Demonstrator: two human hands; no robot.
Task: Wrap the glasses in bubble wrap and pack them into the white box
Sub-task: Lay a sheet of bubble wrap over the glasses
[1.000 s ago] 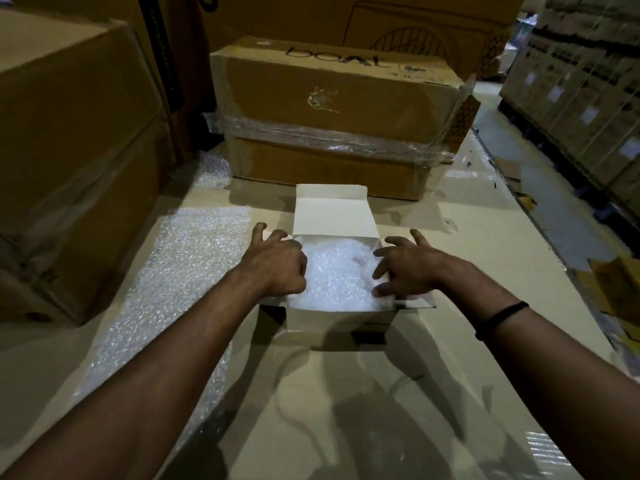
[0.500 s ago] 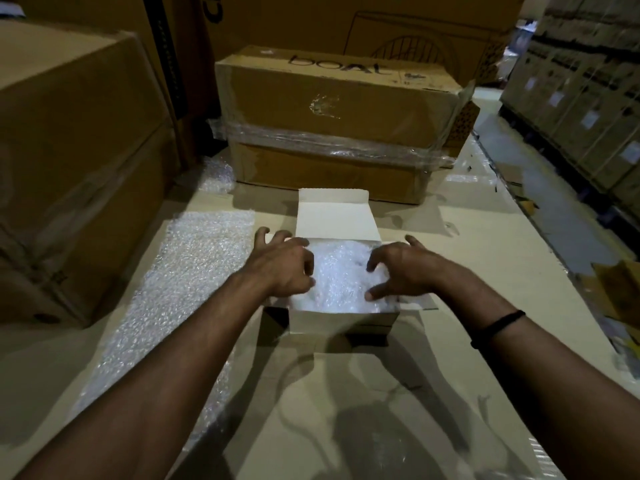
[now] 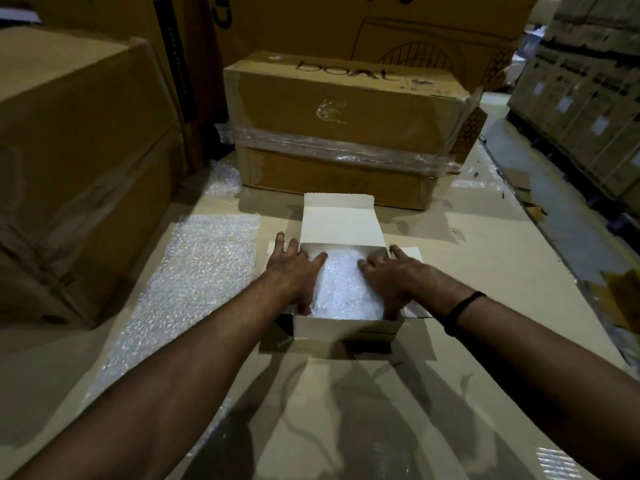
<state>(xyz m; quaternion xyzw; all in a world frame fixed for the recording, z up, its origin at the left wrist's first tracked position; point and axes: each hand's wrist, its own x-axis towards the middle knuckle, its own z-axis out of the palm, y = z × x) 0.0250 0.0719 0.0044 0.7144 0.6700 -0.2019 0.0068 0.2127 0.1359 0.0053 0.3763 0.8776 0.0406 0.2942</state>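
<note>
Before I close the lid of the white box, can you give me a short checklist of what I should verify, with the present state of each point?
1. Bubble-wrapped bundle sits inside the white box: ok.
2. Bundle lies below the rim: cannot tell.
3. Lid flap open and standing at the far side: ok.
4. Left hand and right hand clear of the opening: not ok, both press on the bundle.
5. Glasses fully wrapped: cannot tell.
</note>
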